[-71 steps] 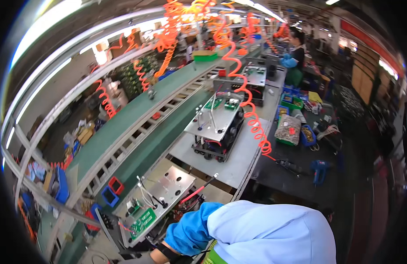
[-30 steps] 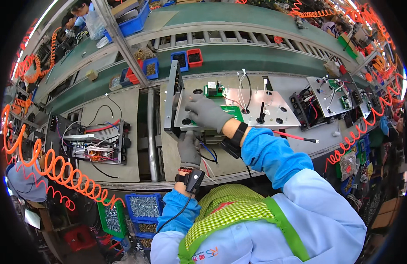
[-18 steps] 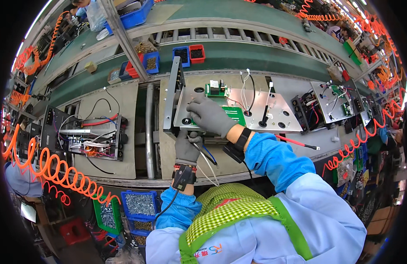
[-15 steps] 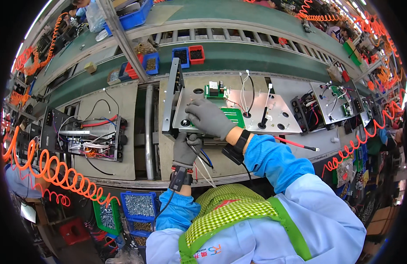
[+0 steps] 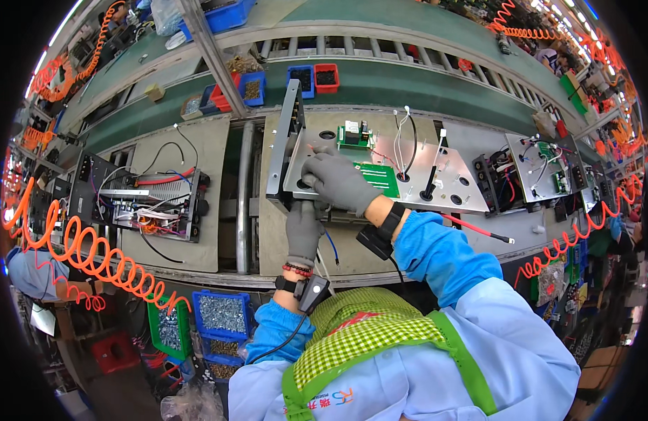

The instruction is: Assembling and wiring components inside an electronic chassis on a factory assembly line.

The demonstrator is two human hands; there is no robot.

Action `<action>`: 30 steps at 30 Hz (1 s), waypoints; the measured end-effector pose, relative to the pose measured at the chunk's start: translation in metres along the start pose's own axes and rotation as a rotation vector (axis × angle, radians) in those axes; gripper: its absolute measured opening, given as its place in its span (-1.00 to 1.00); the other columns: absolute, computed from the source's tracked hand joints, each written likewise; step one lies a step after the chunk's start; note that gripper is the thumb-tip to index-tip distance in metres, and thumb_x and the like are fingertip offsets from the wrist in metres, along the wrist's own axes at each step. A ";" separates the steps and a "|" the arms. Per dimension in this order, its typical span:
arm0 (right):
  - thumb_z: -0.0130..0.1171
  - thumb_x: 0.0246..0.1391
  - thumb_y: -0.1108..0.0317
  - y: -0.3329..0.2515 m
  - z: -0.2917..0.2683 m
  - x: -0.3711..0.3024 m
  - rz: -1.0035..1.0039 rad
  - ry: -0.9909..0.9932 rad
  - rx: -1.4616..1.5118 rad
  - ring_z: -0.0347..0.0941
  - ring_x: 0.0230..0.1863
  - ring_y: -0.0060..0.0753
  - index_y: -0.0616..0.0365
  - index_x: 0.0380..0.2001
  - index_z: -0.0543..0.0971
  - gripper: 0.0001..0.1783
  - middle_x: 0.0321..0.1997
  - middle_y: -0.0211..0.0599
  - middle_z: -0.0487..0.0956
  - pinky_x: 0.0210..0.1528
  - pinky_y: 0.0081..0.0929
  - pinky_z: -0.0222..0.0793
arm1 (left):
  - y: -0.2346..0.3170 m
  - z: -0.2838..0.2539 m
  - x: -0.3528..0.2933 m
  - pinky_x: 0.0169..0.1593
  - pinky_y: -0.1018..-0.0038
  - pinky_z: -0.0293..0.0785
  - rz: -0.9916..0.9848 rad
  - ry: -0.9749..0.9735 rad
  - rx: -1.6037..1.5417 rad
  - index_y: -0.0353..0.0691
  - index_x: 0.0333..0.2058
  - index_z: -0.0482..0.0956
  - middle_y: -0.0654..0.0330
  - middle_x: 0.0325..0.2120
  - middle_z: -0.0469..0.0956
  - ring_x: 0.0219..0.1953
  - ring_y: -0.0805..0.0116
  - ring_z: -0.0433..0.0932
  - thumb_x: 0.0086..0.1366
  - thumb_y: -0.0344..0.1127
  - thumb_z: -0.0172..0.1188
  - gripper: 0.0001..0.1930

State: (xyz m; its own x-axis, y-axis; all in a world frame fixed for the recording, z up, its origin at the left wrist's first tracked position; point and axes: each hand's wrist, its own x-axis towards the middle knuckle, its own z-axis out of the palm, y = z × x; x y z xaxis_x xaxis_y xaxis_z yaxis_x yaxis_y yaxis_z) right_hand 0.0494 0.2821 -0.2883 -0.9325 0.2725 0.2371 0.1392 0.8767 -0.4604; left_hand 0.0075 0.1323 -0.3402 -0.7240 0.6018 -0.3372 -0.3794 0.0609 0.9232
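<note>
A silver metal plate [image 5: 447, 165] lies in front of me, raised above the bench, with a dark upright panel [image 5: 285, 140] at its left end. My right hand [image 5: 336, 184], in a grey glove, rests over the plate's left part, its fingers bent together near a black-rimmed hole; what they hold is hidden. Next to it sits a flat green circuit board [image 5: 377, 179], and behind that a board with raised parts [image 5: 354, 135]. From below, my gloved left hand [image 5: 304, 228] reaches under the plate's near edge, which hides its fingers. A blue wire [image 5: 331, 247] hangs beside it.
Left stands an opened black unit [image 5: 142, 200] full of wires; another wired unit [image 5: 541, 168] stands right. A red cable [image 5: 471, 227] sticks out beneath the plate. Small-part bins [image 5: 313, 79] line the far side. Orange coiled hoses [image 5: 99, 259] hang at left, above a blue screw bin [image 5: 222, 313].
My left hand has moved up and under the plate's near edge, so its curled fingers no longer show. My right hand stays at the same part of the plate. The whole view has shifted slightly.
</note>
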 end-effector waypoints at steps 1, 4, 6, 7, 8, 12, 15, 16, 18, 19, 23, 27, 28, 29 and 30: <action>0.13 0.14 0.28 -0.002 -0.001 0.002 -0.013 0.025 -0.038 0.32 0.18 0.06 0.07 -0.20 0.56 -0.81 -0.11 -0.16 0.56 0.17 -0.10 0.31 | -0.002 -0.001 0.005 -0.56 0.53 0.33 0.072 -0.024 0.092 -0.26 -0.20 0.52 0.23 -0.55 0.51 -0.61 0.49 0.44 0.44 -0.19 -0.06 -0.73; 0.12 0.14 0.29 -0.009 -0.006 -0.001 0.080 -0.064 0.067 0.33 0.17 0.04 0.05 -0.18 0.56 -0.80 -0.09 -0.13 0.54 0.16 -0.12 0.32 | -0.010 -0.004 0.016 -0.48 0.40 0.42 0.139 -0.019 0.246 -0.32 -0.20 0.55 0.10 -0.51 0.58 -0.57 0.32 0.51 0.40 -0.26 -0.02 -0.75; 0.13 0.13 0.26 -0.007 -0.003 -0.002 0.084 -0.010 0.107 0.33 0.17 0.07 0.01 -0.16 0.59 -0.78 -0.10 -0.14 0.55 0.19 -0.12 0.30 | -0.024 -0.007 0.024 -0.33 0.29 0.47 0.362 -0.001 0.418 -0.36 -0.17 0.55 -0.02 -0.45 0.61 -0.45 0.11 0.58 0.36 -0.30 0.00 -0.75; 0.14 0.13 0.23 -0.008 -0.002 -0.003 0.091 0.044 0.146 0.33 0.17 0.10 -0.03 -0.15 0.63 -0.76 -0.10 -0.15 0.56 0.22 -0.12 0.28 | -0.023 -0.005 0.020 -0.22 0.23 0.47 0.397 0.023 0.386 -0.38 -0.15 0.56 -0.09 -0.38 0.62 -0.34 -0.01 0.59 0.34 -0.32 0.02 -0.74; 0.14 0.13 0.23 -0.008 -0.002 -0.003 0.095 0.046 0.150 0.33 0.17 0.10 -0.03 -0.15 0.63 -0.76 -0.10 -0.15 0.56 0.22 -0.12 0.28 | -0.029 -0.005 0.024 -0.22 0.23 0.47 0.396 0.020 0.390 -0.38 -0.15 0.56 -0.09 -0.38 0.62 -0.34 -0.01 0.59 0.34 -0.32 0.02 -0.74; 0.08 0.14 0.30 -0.004 -0.002 -0.003 -0.029 -0.016 0.024 0.28 0.26 -0.01 -0.07 -0.11 0.63 -0.74 -0.16 -0.18 0.51 0.24 -0.16 0.29 | -0.051 -0.003 0.044 -0.55 0.54 0.26 0.258 0.067 0.107 -0.26 -0.20 0.53 0.27 -0.52 0.52 -0.60 0.52 0.39 0.34 -0.34 -0.01 -0.82; 0.07 0.12 0.30 -0.007 -0.006 0.000 -0.037 -0.026 0.054 0.26 0.28 0.01 -0.06 -0.15 0.65 -0.74 -0.15 -0.16 0.52 0.26 -0.17 0.28 | -0.050 -0.004 0.045 -0.57 0.59 0.23 0.204 0.083 0.070 -0.23 -0.19 0.51 0.32 -0.53 0.50 -0.62 0.57 0.37 0.38 -0.30 -0.01 -0.82; 0.06 0.11 0.30 -0.009 -0.007 0.002 -0.021 -0.035 0.076 0.27 0.27 0.02 -0.04 -0.16 0.65 -0.74 -0.14 -0.15 0.53 0.27 -0.16 0.27 | -0.046 -0.005 0.038 -0.57 0.59 0.23 0.199 0.092 0.068 -0.23 -0.19 0.51 0.32 -0.53 0.50 -0.62 0.57 0.37 0.38 -0.30 -0.01 -0.82; 0.06 0.11 0.29 -0.007 -0.006 -0.003 0.002 -0.043 0.095 0.27 0.27 0.03 -0.03 -0.17 0.66 -0.73 -0.13 -0.15 0.53 0.28 -0.16 0.26 | -0.017 -0.001 0.019 -0.56 0.59 0.27 0.215 -0.014 0.157 -0.25 -0.15 0.50 0.31 -0.53 0.49 -0.61 0.57 0.38 0.44 -0.22 -0.03 -0.76; 0.06 0.10 0.29 -0.001 -0.007 -0.003 0.007 -0.028 0.087 0.27 0.27 0.03 -0.01 -0.17 0.66 -0.73 -0.11 -0.14 0.54 0.28 -0.15 0.25 | -0.003 0.000 0.009 -0.53 0.60 0.32 0.156 -0.020 0.259 -0.28 -0.11 0.49 0.30 -0.53 0.48 -0.59 0.57 0.39 0.47 -0.17 -0.03 -0.72; 0.09 0.11 0.24 -0.004 -0.006 -0.001 0.006 -0.009 0.141 0.30 0.22 0.01 0.03 -0.13 0.63 -0.71 -0.10 -0.11 0.54 0.26 -0.15 0.25 | -0.020 -0.017 0.001 -0.49 0.60 0.36 0.246 -0.029 0.193 -0.30 -0.09 0.50 0.28 -0.52 0.48 -0.54 0.54 0.43 0.45 -0.21 0.01 -0.73; 0.15 0.11 0.21 0.003 -0.011 0.002 -0.015 -0.085 0.160 0.34 0.12 0.01 0.04 -0.05 0.58 -0.66 -0.09 -0.11 0.54 0.21 -0.15 0.28 | -0.016 -0.005 0.014 -0.28 0.24 0.46 0.171 0.003 0.171 -0.32 -0.08 0.52 0.00 -0.41 0.59 -0.38 0.08 0.57 0.39 -0.23 0.04 -0.72; 0.16 0.11 0.21 0.008 -0.013 0.002 -0.017 -0.121 0.148 0.34 0.10 0.01 0.05 -0.04 0.57 -0.65 -0.08 -0.11 0.55 0.20 -0.15 0.28 | -0.010 -0.004 0.012 -0.28 0.24 0.46 0.176 -0.012 0.173 -0.32 -0.08 0.52 0.00 -0.41 0.59 -0.38 0.08 0.57 0.39 -0.23 0.04 -0.72; 0.18 0.11 0.21 0.011 -0.014 0.003 -0.010 -0.110 0.056 0.39 0.07 -0.05 0.04 -0.04 0.57 -0.66 -0.08 -0.17 0.56 0.14 -0.17 0.33 | -0.005 -0.007 0.010 -0.27 0.22 0.46 0.308 -0.041 0.286 -0.30 -0.05 0.51 -0.03 -0.40 0.59 -0.38 0.03 0.56 0.38 -0.22 0.06 -0.70; 0.18 0.11 0.21 0.009 -0.004 0.002 0.004 -0.095 0.042 0.39 0.07 -0.05 0.04 -0.04 0.57 -0.66 -0.08 -0.17 0.56 0.14 -0.17 0.33 | -0.002 -0.012 0.008 -0.27 0.20 0.45 0.445 -0.074 0.395 -0.28 -0.01 0.51 -0.06 -0.39 0.59 -0.38 -0.02 0.56 0.37 -0.22 0.08 -0.68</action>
State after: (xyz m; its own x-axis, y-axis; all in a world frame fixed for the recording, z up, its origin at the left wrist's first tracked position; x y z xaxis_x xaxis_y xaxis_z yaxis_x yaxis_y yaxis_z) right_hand 0.0503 0.2917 -0.2890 -0.9595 0.2356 0.1542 0.1308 0.8579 -0.4969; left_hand -0.0041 0.1278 -0.3473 -0.7171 0.6900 0.0986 0.2043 0.0728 0.9762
